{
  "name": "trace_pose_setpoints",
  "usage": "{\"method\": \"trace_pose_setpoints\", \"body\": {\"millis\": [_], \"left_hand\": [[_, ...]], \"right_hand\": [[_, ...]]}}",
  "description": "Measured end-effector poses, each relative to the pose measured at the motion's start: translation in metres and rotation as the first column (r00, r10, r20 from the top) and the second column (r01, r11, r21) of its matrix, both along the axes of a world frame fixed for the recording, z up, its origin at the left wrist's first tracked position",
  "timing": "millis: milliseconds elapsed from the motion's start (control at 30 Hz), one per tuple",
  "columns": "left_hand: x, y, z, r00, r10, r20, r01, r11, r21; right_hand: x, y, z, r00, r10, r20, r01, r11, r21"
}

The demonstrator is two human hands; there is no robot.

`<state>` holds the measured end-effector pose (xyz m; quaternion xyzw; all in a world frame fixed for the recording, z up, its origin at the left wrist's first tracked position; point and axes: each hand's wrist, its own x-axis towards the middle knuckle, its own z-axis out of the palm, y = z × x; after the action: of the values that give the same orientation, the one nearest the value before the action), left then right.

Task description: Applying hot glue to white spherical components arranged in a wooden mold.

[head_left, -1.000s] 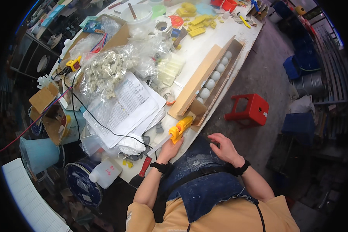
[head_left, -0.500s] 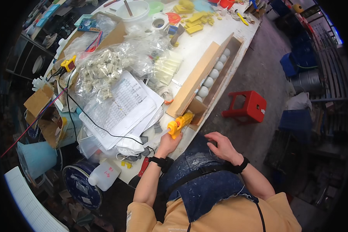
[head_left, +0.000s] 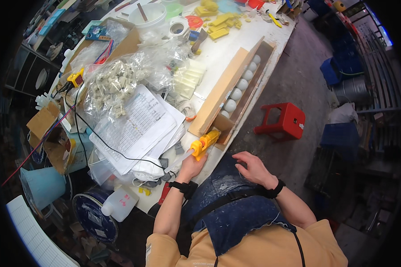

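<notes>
My left hand (head_left: 193, 167) is closed round the handle of a yellow hot glue gun (head_left: 205, 141), with a translucent glue stick (head_left: 181, 157) jutting from its back end. The gun's front lies at the near end of a long narrow cardboard box (head_left: 239, 71). Inside the box, several whitish balls (head_left: 235, 94) stand in a row. My right hand (head_left: 255, 170) hovers over my dark blue apron (head_left: 229, 191), empty, its fingers apart and slightly bent.
Printed sheets (head_left: 140, 120) and a clear bag of pale pieces (head_left: 113, 86) cover the table's left part. A black cable (head_left: 116, 153) crosses the papers. Yellow blocks (head_left: 220, 26) sit at the far end. Right of the table stands a red stool (head_left: 284, 120).
The whole view has shifted a little, so the table's things appear slightly further left. The glue gun stays in my left hand by the box's near end.
</notes>
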<state>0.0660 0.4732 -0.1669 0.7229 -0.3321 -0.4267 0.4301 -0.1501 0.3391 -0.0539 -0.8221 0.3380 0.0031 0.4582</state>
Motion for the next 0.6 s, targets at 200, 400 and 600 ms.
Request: {"method": "trace_pose_setpoints", "body": {"millis": [200,400,600], "left_hand": [[-0.007,0.002,-0.005,0.998,0.056,-0.027,-0.056,0.998,0.012],[-0.014,0.003,-0.02,0.994,0.078,0.073,-0.074,0.996,-0.049],[-0.019,0.003,-0.009,0.986,0.104,0.129,-0.104,0.995,-0.008]], "right_hand": [[-0.001,0.0,-0.001,1.0,0.012,0.004,-0.012,1.0,-0.014],[0.0,-0.001,0.0,1.0,0.015,-0.002,-0.015,1.0,-0.026],[-0.001,0.0,-0.001,1.0,0.003,0.002,-0.003,1.0,-0.018]]}}
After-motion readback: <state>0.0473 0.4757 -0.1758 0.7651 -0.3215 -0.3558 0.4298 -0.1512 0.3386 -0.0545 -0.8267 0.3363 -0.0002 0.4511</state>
